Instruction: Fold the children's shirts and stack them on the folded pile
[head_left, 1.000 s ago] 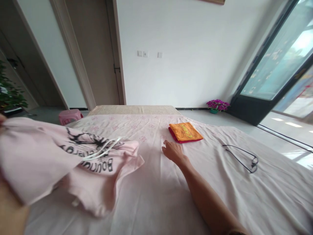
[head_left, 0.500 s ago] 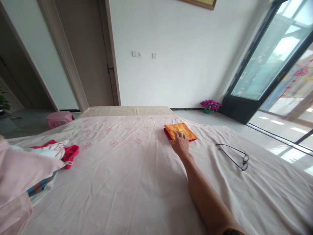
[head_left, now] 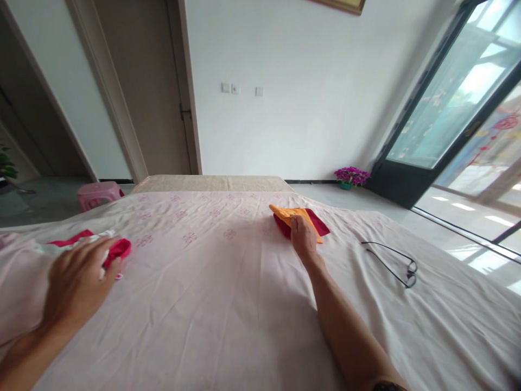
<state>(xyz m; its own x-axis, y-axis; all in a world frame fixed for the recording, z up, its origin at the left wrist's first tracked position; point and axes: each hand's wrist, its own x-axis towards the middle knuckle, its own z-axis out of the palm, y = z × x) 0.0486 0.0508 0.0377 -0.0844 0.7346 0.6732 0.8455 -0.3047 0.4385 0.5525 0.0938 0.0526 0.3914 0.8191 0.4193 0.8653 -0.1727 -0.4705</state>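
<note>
My right hand (head_left: pixel 303 237) pinches an orange cloth (head_left: pixel 313 217) on the bed-like surface, its fingers closed on the fabric. The orange layer is bunched at its left side. Dark red fabric (head_left: pixel 317 220) shows beneath it at the right and lower left. My left hand (head_left: pixel 79 277) is over a pile of clothes at the left, thumb and fingers apart. A bright red garment (head_left: pixel 122 248) with white ties shows just past its fingertips; whether the hand touches it I cannot tell. Pale pink cloth (head_left: pixel 22 271) lies beside and behind that hand.
Black-framed glasses (head_left: pixel 410 271) lie folded out on the pale pink patterned sheet (head_left: pixel 228 304), right of my right arm. Behind stand a pink plastic stool (head_left: pixel 100 194) and a pot of purple flowers (head_left: pixel 350 176). A glass door (head_left: pixel 431 125) is at the right.
My right hand has closed on the orange cloth and shifted its top layer left, baring more red at the right. My left hand has come into view over the clothes; the raised pink cloth has dropped.
</note>
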